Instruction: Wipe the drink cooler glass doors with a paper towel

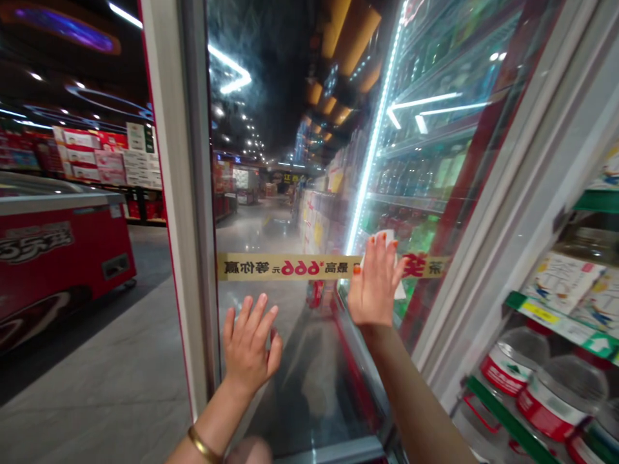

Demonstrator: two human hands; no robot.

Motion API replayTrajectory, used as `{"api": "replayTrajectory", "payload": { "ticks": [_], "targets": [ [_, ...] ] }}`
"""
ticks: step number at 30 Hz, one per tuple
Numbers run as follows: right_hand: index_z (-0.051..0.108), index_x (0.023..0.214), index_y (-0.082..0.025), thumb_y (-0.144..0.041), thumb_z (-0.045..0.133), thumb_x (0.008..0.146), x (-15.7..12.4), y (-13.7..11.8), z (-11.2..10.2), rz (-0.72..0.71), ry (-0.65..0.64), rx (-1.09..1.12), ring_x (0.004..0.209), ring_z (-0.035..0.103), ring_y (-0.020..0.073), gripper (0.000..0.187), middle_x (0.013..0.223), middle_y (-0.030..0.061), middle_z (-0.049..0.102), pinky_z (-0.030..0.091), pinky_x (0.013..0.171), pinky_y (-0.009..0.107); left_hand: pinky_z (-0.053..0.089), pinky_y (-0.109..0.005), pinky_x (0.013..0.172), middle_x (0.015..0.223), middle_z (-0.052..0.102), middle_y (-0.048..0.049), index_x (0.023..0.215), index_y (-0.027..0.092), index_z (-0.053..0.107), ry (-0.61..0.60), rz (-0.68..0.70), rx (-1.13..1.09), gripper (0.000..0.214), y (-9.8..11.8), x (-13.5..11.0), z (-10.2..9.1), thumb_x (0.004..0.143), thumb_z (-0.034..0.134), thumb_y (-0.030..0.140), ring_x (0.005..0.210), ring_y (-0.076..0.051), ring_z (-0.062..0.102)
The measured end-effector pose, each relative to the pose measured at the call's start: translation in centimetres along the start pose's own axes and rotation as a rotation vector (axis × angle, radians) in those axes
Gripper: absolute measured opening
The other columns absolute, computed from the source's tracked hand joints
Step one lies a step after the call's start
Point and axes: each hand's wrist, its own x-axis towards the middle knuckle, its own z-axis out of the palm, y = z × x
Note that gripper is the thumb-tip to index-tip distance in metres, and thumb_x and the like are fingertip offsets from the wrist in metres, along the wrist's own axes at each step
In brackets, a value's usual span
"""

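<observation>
A glass cooler door (271, 225) in a pale metal frame stands open in front of me. My right hand (373, 280) is flat against its glass, fingers straight, with a piece of white cloth or tissue (400, 292) under it. Only the edges of that white piece show, above the fingertips and beside the palm. My left hand (250, 341) is raised at the lower left of the glass, fingers outstretched, holding nothing; whether it touches the pane I cannot tell. A yellow printed strip (300, 266) crosses the glass, its lettering reversed, and passes behind my right hand.
Shelves with large water jugs (551, 396) and boxed goods (563, 277) stand close on the right. A red chest freezer (62, 258) is at the left, on a grey floor (120, 361). Stacked cartons (101, 154) stand behind it. The door frame (169, 193) rises left of my hands.
</observation>
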Motion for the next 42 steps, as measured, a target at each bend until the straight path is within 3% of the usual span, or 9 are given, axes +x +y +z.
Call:
{"api": "replayTrajectory", "payload": {
  "ticks": [5, 11, 16, 22, 26, 30, 35, 39, 42],
  "targets": [
    [0.005, 0.180, -0.022, -0.025, 0.044, 0.110, 4.7, -6.7, 0.8, -0.110, -0.068, 0.061, 0.176, 0.008, 0.0351, 0.080, 0.186, 0.0098, 0.025, 0.009, 0.137, 0.078, 0.018, -0.048, 0.142, 0.179, 0.041, -0.0071, 0.170, 0.027, 0.038, 0.075, 0.000, -0.065, 0.080, -0.6, -0.3, 0.0, 0.096, 0.061, 0.011, 0.169, -0.021, 0.034],
    [0.055, 0.162, -0.038, -0.036, 0.050, 0.110, -3.4, -9.0, 0.9, -0.809, -0.325, 0.185, 0.174, 0.015, 0.0142, 0.053, 0.177, -0.0155, 0.043, 0.019, 0.145, 0.046, 0.019, -0.054, 0.142, 0.184, 0.029, -0.0134, 0.174, 0.022, 0.029, 0.115, 0.001, -0.093, 0.066, -0.9, -0.7, 0.0, 0.110, 0.043, 0.031, 0.171, -0.026, 0.029],
    [0.042, 0.171, -0.027, -0.030, 0.054, 0.109, -0.8, -5.4, 0.3, -0.512, -0.110, 0.127, 0.176, -0.001, 0.0161, 0.063, 0.176, -0.0037, 0.048, -0.011, 0.142, 0.057, 0.025, -0.053, 0.140, 0.182, 0.032, -0.0136, 0.174, 0.023, 0.031, 0.140, -0.007, -0.131, 0.065, -1.1, -1.3, 0.4, 0.111, 0.042, 0.038, 0.170, -0.026, 0.032],
    [0.017, 0.179, -0.018, -0.028, 0.051, 0.109, 7.5, -12.2, 1.9, -0.449, -0.075, 0.226, 0.176, -0.001, 0.0269, 0.078, 0.185, 0.0063, 0.030, -0.011, 0.139, 0.070, 0.028, -0.052, 0.138, 0.181, 0.034, -0.0131, 0.173, 0.025, 0.032, 0.165, -0.022, -0.125, 0.065, -1.2, -1.8, 0.5, 0.111, 0.042, 0.040, 0.169, -0.027, 0.032],
    [0.038, 0.173, -0.020, -0.029, 0.052, 0.108, 1.1, -13.9, 3.4, -0.730, -0.167, 0.302, 0.176, 0.005, 0.0245, 0.066, 0.184, 0.0006, 0.033, 0.007, 0.144, 0.061, 0.029, -0.048, 0.138, 0.182, 0.031, -0.0124, 0.173, 0.025, 0.033, 0.191, -0.007, -0.099, 0.063, -1.3, -1.8, 0.4, 0.112, 0.040, 0.040, 0.169, -0.025, 0.031],
    [0.072, 0.143, -0.030, -0.032, 0.057, 0.107, -8.3, -8.6, 2.7, -0.834, -0.231, 0.326, 0.169, 0.033, 0.0168, 0.040, 0.168, -0.0050, 0.059, 0.032, 0.141, 0.041, 0.029, -0.050, 0.138, 0.180, 0.035, -0.0136, 0.172, 0.023, 0.034, 0.181, 0.022, -0.080, 0.064, -1.6, -1.6, 0.5, 0.111, 0.042, 0.042, 0.169, -0.026, 0.033],
    [0.063, 0.156, -0.031, -0.023, 0.050, 0.108, -11.4, 2.4, 0.0, -0.528, -0.274, 0.156, 0.153, 0.059, 0.0259, 0.050, 0.153, 0.0049, 0.072, 0.024, 0.141, 0.059, 0.023, -0.053, 0.140, 0.181, 0.037, -0.0109, 0.173, 0.026, 0.035, 0.090, 0.031, -0.062, 0.075, -1.9, -1.5, 1.1, 0.101, 0.058, 0.028, 0.171, -0.027, 0.029],
    [0.037, 0.171, -0.004, -0.027, 0.034, 0.111, -7.7, 7.8, 0.6, 0.137, -0.100, -0.049, 0.170, 0.030, 0.0411, 0.064, 0.172, 0.0291, 0.046, 0.019, 0.133, 0.080, 0.019, -0.055, 0.141, 0.180, 0.038, -0.0078, 0.175, 0.032, 0.031, -0.019, 0.008, 0.028, 0.089, -2.3, -1.5, 2.5, 0.094, 0.067, 0.023, 0.172, -0.028, 0.026],
    [0.028, 0.173, 0.000, -0.030, 0.030, 0.111, -7.4, 6.0, 2.6, 0.353, -0.054, -0.103, 0.174, 0.016, 0.0412, 0.069, 0.179, 0.0310, 0.031, 0.022, 0.133, 0.078, 0.013, -0.053, 0.142, 0.177, 0.043, -0.0073, 0.174, 0.032, 0.033, -0.078, -0.001, 0.065, 0.089, -2.7, -1.2, 3.3, 0.093, 0.068, 0.023, 0.172, -0.027, 0.026]
  ]
}}
